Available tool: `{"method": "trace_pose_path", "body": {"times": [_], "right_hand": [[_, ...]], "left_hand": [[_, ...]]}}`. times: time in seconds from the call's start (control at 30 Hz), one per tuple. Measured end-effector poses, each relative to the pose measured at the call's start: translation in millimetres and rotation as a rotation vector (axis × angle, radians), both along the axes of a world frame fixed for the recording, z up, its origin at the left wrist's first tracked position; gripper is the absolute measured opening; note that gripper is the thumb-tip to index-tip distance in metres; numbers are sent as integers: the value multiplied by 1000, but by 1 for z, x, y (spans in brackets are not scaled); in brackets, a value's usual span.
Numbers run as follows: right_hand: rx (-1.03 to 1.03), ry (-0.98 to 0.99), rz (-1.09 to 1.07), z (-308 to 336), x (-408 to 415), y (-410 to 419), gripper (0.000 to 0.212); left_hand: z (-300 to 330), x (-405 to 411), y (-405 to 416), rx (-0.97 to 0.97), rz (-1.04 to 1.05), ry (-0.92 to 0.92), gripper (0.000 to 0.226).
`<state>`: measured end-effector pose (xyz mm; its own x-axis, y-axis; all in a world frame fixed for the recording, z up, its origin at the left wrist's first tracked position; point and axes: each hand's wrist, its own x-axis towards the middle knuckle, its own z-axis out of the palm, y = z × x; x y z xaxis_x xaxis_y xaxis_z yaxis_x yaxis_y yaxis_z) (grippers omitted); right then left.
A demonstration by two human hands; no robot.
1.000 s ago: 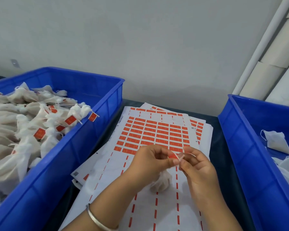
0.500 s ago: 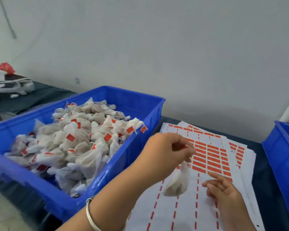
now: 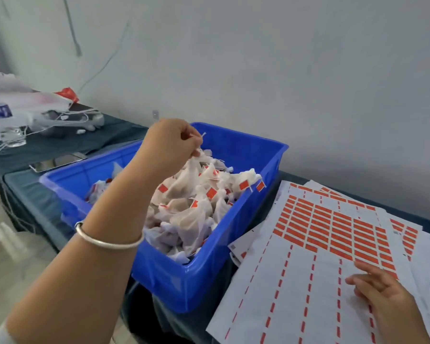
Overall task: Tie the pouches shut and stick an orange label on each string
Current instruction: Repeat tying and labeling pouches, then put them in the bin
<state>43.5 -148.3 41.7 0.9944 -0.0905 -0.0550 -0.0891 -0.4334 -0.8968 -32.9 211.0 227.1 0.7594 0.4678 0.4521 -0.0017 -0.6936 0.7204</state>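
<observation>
left hand (image 3: 170,142) pinches a pouch (image 3: 186,181) by its string over the full bin (image 3: 209,281); right hand (image 3: 382,294) open on label sheet (image 3: 296,281). lots done, more labels left.

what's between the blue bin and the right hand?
Head view: the label sheets, lying on the dark table. The right hand rests on the top sheet; the sheets' left edge reaches the blue bin.

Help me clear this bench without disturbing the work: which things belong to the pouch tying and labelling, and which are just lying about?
Belongs to the job:
- pouch held by the left hand
- blue bin of labelled pouches
- orange label sheets under the right hand

Just lying about:
- phone
- water bottle
- white plastic bag
</observation>
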Motion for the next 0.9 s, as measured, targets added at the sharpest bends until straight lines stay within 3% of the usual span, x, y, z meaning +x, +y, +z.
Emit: {"method": "trace_pose_path", "body": {"times": [0.23,0.43,0.53,0.6,0.67,0.8,0.9], "right_hand": [[-3,-1,0,5,-2,4,18],[-132,8,14,8,-12,13,17],[-394,19,125,7,-20,24,18],[-598,25,228,11,-24,29,21],[-703,51,304,24,-29,29,25],[-661,-36,356,58,-53,11,20],[-616,-127,247,93,-74,-21,20]], "left_hand": [[-39,25,27,-62,86,201,21],[-45,35,16,-248,-64,68,15],[-41,39,10,-5,-40,206,8],[-36,37,4,208,18,336,18],[-26,31,-10,258,47,312,21],[-13,15,-67,250,-91,95,8],[-24,17,-127,227,-391,181,15]]}}
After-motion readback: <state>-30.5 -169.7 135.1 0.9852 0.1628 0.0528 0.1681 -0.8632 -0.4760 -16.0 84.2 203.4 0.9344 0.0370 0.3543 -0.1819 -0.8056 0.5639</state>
